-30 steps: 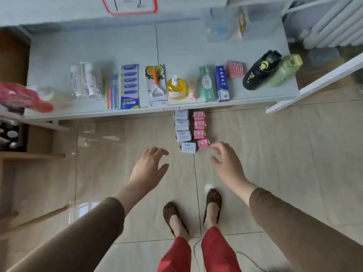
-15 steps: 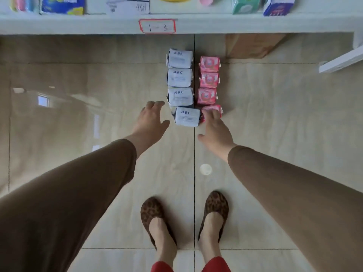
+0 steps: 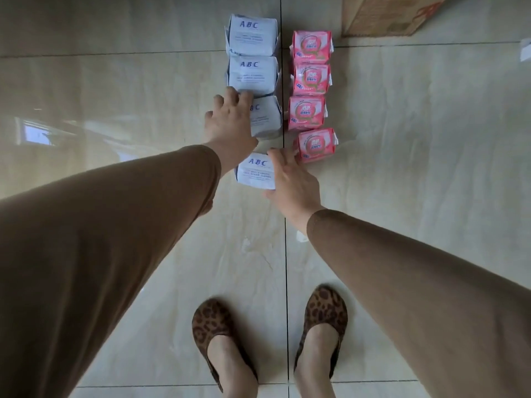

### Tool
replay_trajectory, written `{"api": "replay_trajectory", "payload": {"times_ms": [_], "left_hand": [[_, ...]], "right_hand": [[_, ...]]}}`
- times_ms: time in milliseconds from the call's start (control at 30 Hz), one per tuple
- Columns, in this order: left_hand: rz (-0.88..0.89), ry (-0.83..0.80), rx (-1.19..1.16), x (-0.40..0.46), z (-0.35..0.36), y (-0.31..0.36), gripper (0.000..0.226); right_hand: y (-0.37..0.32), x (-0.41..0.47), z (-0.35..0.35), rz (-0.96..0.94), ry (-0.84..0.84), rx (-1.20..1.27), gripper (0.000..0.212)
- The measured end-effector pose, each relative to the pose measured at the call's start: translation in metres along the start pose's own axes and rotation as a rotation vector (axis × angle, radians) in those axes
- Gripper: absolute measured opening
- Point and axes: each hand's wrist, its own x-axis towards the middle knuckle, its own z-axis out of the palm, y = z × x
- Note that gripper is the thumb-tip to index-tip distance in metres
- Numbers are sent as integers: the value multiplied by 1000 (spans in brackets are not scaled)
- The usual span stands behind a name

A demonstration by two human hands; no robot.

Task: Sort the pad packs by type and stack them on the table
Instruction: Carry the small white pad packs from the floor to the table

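Two columns of pad packs lie on the tiled floor. The left column is white ABC packs, with the farthest [image 3: 253, 34] and the second [image 3: 253, 74] untouched. My left hand [image 3: 230, 119] lies over the third white pack [image 3: 267, 119], fingers bent over its far left edge. My right hand [image 3: 290, 179] grips the right end of the nearest white pack [image 3: 254, 170], thumb at its near corner. Beside them runs the right column of pink packs [image 3: 311, 80]; the nearest pink pack [image 3: 316, 145] sits just beyond my right fingertips.
A cardboard box [image 3: 385, 15] stands on the floor at the back right. A white edge [image 3: 525, 50] shows at the far right. My feet in leopard-print shoes [image 3: 218, 334] stand close below the packs. The floor is glossy tile.
The camera has dropped toward the floor and the shelf has left view. Both hands reached forward; the left moved onto the third white pack and the right closed on the nearest white pack.
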Motion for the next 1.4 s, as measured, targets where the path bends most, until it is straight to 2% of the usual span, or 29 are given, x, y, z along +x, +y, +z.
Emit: {"api": "replay_trajectory", "payload": {"times_ms": [100, 200, 367, 500, 633, 767, 933, 1133, 1300, 1400], "left_hand": [[-70, -85, -126, -7, 7, -4, 72], [-95, -135, -242, -33, -4, -15, 66], [-123, -128, -360, -110, -86, -26, 64], [-125, -117, -463, -179, -200, -20, 66], [-78, 2, -583, -244, -344, -9, 66], [-37, 128, -681, -302, -487, 1, 62], [81, 257, -649, -347, -625, 11, 72], [264, 355, -598, -332, -741, 33, 68], [381, 411, -450, -261, -810, 62, 64], [383, 422, -339, -211, -844, 81, 64]], "right_hand": [[5, -13, 1, -17, -21, 72, 63], [16, -39, -20, 60, -83, 204, 62], [7, -94, -118, 202, -142, 435, 68], [-29, -138, -233, 224, -160, 611, 66], [-95, -187, -384, 214, -105, 795, 63], [-161, -241, -530, 160, 19, 931, 65], [-214, -279, -663, 35, 202, 1018, 62], [-234, -263, -766, -114, 332, 1067, 61], [-221, -206, -823, -191, 353, 1150, 66], [-209, -163, -851, -237, 367, 1146, 60]]}}
